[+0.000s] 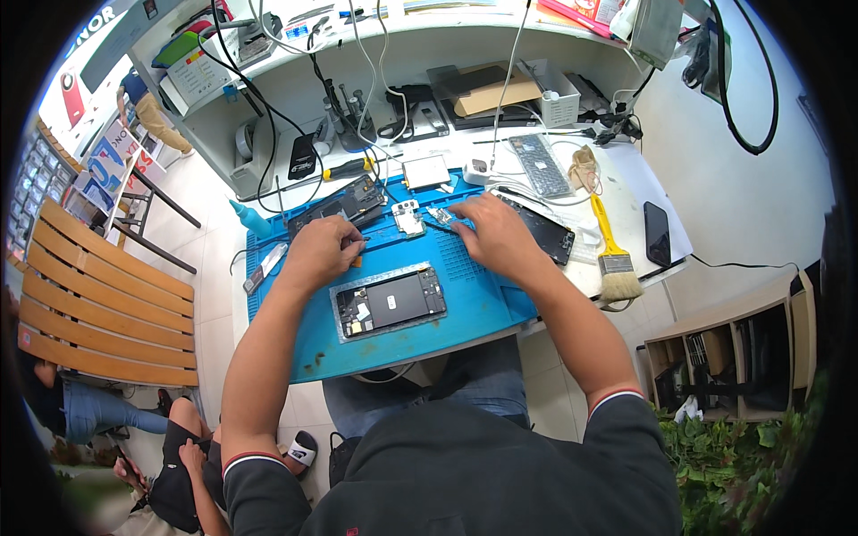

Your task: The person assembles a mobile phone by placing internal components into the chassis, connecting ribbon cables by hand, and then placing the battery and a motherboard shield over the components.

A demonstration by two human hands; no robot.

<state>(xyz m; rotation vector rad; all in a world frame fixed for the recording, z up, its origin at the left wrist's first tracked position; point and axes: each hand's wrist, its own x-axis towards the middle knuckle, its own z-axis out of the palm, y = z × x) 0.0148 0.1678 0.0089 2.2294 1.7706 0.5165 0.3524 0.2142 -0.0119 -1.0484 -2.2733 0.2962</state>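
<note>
You have two hands over the blue mat, one brush right of it, seemingly one yellow-handled screwdriver behind.

Illumination: bright, fairly even. Blue mat beneath the fingers: acceptably sharp. White shelf beyond them: washed pale. Farthest outward: edges bowed, corners black.

Free mat right of opened phone

showing slatted wooden bench at left, showing shelved cabinet above green foliage lower right, showing black cable upper right
</note>
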